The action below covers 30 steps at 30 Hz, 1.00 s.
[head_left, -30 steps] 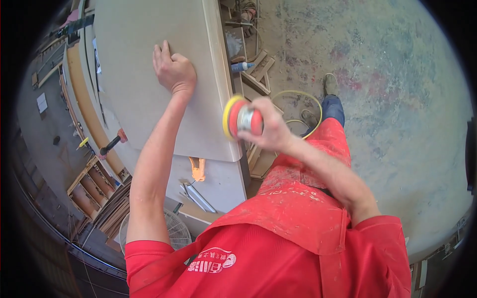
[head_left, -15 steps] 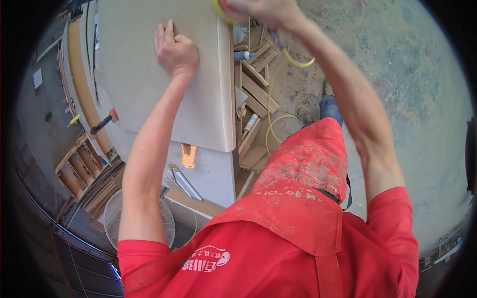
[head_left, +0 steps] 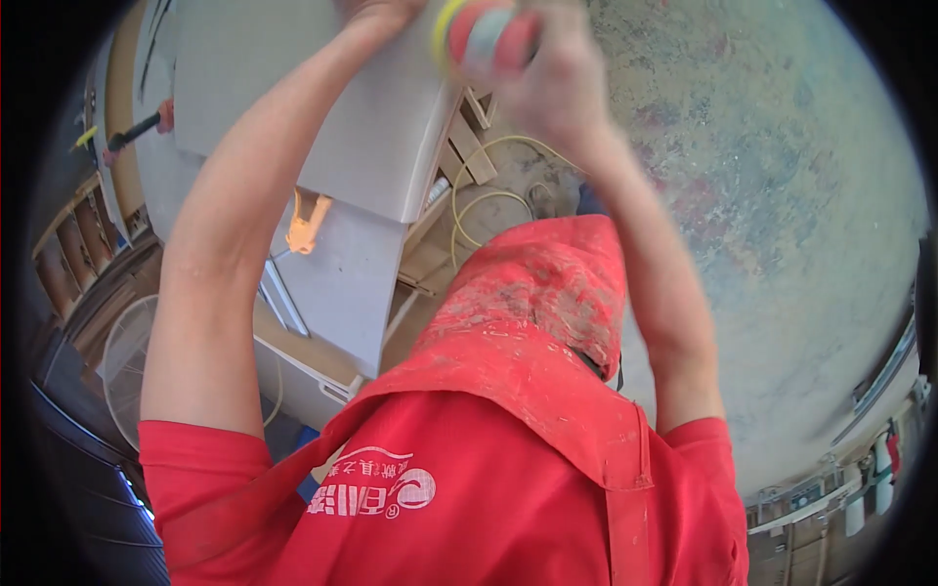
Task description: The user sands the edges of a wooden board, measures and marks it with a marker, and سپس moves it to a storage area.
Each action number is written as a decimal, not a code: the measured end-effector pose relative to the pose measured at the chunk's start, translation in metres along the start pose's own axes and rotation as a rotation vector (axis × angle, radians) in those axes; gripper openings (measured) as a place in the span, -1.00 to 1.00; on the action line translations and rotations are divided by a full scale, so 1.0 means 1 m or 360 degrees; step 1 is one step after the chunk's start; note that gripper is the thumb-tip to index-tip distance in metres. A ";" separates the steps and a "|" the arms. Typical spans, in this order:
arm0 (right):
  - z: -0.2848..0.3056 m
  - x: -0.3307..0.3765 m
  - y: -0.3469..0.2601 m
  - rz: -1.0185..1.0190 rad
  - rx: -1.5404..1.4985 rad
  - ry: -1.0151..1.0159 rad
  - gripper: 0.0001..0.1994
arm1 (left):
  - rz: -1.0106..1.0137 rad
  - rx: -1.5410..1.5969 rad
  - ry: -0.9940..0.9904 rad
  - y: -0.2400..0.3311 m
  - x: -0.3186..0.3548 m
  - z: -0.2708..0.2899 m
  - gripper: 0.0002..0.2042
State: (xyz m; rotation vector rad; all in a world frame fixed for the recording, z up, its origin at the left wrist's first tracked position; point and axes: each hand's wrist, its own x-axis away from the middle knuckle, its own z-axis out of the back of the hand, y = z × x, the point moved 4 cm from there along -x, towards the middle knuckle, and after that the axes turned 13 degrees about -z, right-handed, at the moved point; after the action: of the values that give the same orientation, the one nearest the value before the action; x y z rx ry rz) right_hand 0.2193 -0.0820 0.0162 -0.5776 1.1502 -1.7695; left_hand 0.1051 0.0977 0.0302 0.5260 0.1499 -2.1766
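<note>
My right hand (head_left: pixel 562 88) is shut on a round red and yellow sanding tool (head_left: pixel 484 34), held at the right edge of a large pale grey panel (head_left: pixel 293 88) near the top of the view. The tool and the hand are blurred. My left hand (head_left: pixel 381 10) reaches up over the panel's face, and only its heel shows at the top rim, so its fingers are hidden. A paint-spattered red apron and shirt fill the lower middle.
An orange clamp (head_left: pixel 305 223) hangs under the panel over a second grey board (head_left: pixel 342 283). A yellow hose (head_left: pixel 479 200) coils on the stained concrete floor (head_left: pixel 782 195) beside wooden blocks (head_left: pixel 469 146). A red-handled tool (head_left: pixel 137 125) and a white fan guard (head_left: pixel 122 356) are at the left.
My right hand carried the sanding tool from the panel's near right edge up along it to the far part. The view tilted, pushing my left hand to the top rim.
</note>
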 end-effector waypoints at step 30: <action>-0.023 0.077 -0.024 0.0192 -0.0049 -0.0043 -0.46 | 0.0021 0.0088 0.0121 -0.005 0.002 0.003 -0.60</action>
State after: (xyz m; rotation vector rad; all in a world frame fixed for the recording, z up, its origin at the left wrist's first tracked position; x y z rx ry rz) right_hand 0.1546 -0.1359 0.0202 -0.5373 1.1710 -1.6396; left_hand 0.0995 0.0989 0.0314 0.6399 0.1272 -2.1538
